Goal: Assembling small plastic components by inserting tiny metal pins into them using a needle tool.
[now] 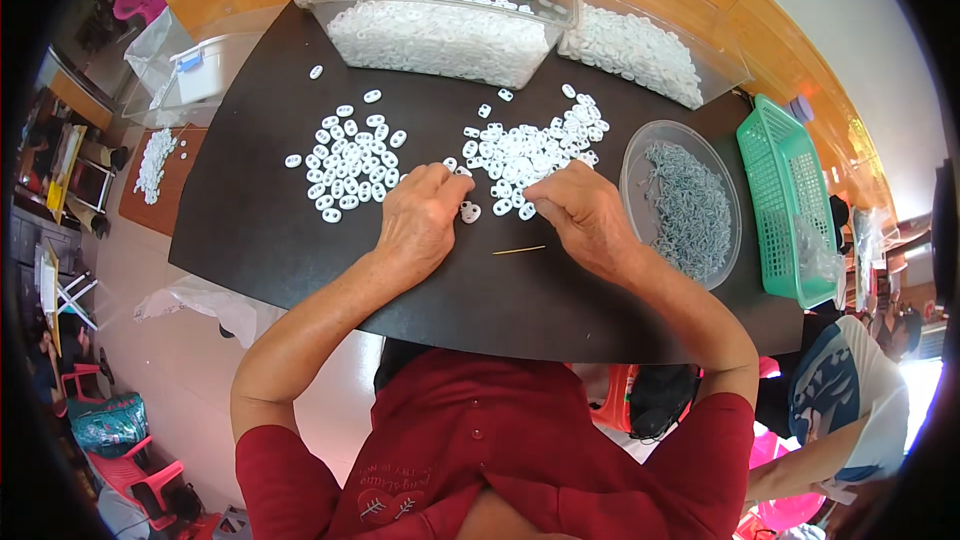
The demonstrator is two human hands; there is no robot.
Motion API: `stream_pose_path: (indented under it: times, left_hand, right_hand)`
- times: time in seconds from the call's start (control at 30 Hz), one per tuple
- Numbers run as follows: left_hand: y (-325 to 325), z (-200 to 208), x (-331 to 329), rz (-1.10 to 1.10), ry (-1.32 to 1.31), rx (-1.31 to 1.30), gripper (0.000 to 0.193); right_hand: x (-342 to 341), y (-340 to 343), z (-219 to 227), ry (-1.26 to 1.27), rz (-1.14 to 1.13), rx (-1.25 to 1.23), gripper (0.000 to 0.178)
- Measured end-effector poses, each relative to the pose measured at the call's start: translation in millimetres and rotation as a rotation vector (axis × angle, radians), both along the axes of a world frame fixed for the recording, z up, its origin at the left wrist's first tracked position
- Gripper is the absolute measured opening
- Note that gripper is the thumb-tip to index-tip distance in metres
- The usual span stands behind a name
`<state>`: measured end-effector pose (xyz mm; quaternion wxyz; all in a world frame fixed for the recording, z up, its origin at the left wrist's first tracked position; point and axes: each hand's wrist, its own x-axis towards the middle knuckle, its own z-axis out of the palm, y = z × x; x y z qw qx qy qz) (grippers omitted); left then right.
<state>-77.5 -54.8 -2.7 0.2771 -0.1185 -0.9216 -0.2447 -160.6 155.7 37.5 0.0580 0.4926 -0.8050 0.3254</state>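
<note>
- Left hand point(420, 215) rested knuckles-up near the middle of the dark table point(260, 230), fingers curled together; what they pinched could not be told
- Right hand point(580, 210) likewise curled, fingertips at the near edge of the middle pile of white rings point(530, 150)
- One loose white piece point(470, 212) lay between the hands, just beside the left, which was nearer
- One thin yellow stick point(518, 250) lay nearer the table's front edge, long axis left-right
- Second ring pile point(350, 165) toward the left edge; rings too many to count
- Two clear bins point(440, 30) at the far edge; one bowl of grey pieces point(685, 205), one green basket point(785, 200) at the right edge
</note>
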Motion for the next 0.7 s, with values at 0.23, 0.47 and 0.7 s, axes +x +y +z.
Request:
stream_pose_path:
  times: [0.23, 0.47, 0.7]
  left_hand:
    - [1, 1, 7, -0.011, -0.036, -0.04, 0.018]
    - [-3, -4, 10, 0.001, -0.051, 0.043, 0.014]
    - [-5, -4, 10, 0.013, -0.076, 0.053, 0.021]
  right_hand:
    - [12, -28, -14, 0.183, 0.064, -0.008, 0.022]
    - [18, -48, -23, 0.22, 0.139, 0.047, 0.024]
    - [21, -54, -27, 0.359, 0.201, 0.051, 0.012]
